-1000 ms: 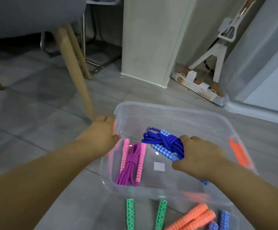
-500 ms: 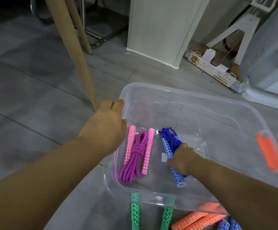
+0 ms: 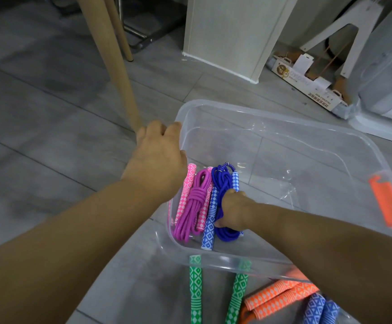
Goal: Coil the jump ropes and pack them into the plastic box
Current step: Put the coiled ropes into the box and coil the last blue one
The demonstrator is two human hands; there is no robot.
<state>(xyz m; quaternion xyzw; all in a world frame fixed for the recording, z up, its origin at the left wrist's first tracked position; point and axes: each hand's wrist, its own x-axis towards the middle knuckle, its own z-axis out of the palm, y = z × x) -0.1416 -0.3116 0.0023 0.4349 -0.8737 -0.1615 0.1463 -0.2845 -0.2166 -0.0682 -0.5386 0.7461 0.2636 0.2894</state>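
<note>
A clear plastic box point(image 3: 272, 118) stands on the floor with an orange latch point(image 3: 388, 202) on its right side. Inside, at the left end, lies a coiled pink jump rope point(image 3: 191, 202). Beside it lies a coiled blue jump rope point(image 3: 220, 183), and my right hand point(image 3: 233, 210) grips its middle down on the box floor. My left hand point(image 3: 157, 157) holds the box's left rim, fingers curled over the edge. In front of the box lie green handles point(image 3: 196, 288), orange handles point(image 3: 279, 298) and another pair of blue handles point(image 3: 319, 309).
A wooden chair leg point(image 3: 113, 64) stands just left of the box, close to my left hand. A white pillar point(image 3: 230, 36) rises behind, with a flat cardboard carton point(image 3: 305, 87) and a white stand point(image 3: 344, 26) at the back right. Grey floor tiles point(image 3: 50, 136) spread to the left.
My right hand has brought the blue coil from above the box down to its floor, next to the pink one. My left hand has stayed on the rim.
</note>
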